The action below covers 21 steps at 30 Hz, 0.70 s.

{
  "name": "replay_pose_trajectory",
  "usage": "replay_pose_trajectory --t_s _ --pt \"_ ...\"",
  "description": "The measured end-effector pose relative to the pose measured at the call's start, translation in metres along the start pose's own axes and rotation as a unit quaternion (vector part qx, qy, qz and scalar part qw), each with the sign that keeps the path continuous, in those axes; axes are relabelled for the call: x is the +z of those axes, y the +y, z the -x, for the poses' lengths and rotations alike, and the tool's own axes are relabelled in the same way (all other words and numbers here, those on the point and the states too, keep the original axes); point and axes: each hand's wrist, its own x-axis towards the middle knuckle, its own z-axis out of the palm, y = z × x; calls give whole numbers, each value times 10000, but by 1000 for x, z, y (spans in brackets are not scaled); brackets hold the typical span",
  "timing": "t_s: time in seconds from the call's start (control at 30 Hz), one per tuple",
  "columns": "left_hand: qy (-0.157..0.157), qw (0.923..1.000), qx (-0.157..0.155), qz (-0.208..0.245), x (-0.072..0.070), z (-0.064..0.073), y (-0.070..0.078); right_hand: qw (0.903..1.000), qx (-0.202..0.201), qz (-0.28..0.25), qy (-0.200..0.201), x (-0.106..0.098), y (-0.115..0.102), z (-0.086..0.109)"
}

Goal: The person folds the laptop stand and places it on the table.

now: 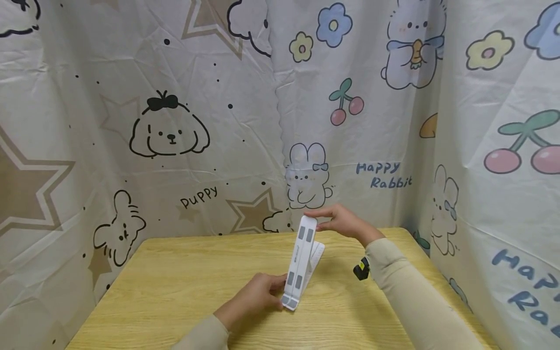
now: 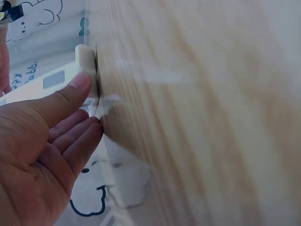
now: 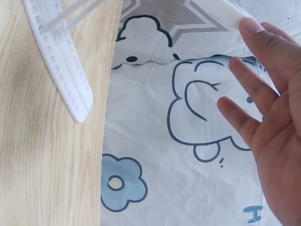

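Note:
A white foldable laptop stand (image 1: 300, 260) with grey pads stands tilted over the table, its lower end at or near the tabletop. In the head view my left hand (image 1: 258, 295) is at that lower end. The left wrist view has the thumb of my left hand (image 2: 42, 146) on the stand (image 2: 56, 80), its other fingers curled below. My right hand (image 1: 345, 222) pinches the stand's upper end between thumb and index finger. In the right wrist view, the other fingers of my right hand (image 3: 277, 108) are spread, and a leg of the stand (image 3: 61, 66) angles away from the main bar.
The light wooden table (image 1: 188, 272) reaches back to a printed curtain (image 1: 245, 121) with puppies, rabbits and flowers. More curtain closes in both sides. A small black block with a yellow mark (image 1: 361, 269) shows beside the right sleeve's cuff (image 1: 380, 253).

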Motion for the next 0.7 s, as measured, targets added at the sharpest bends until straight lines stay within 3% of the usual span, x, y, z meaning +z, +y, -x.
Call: replay_pose_trajectory --t_s 0.33,0.47,0.7 --pt "-33 9984 161 -544 -6 -1 -1 9996 210 -110 163 -3 0 11" --pt "38 9996 69 -271 4 3 6 9999 91 -112 -26 -5 1 12" --pt "437 9975 -76 548 20 6 15 9982 52 -268 -540 -13 1 6"
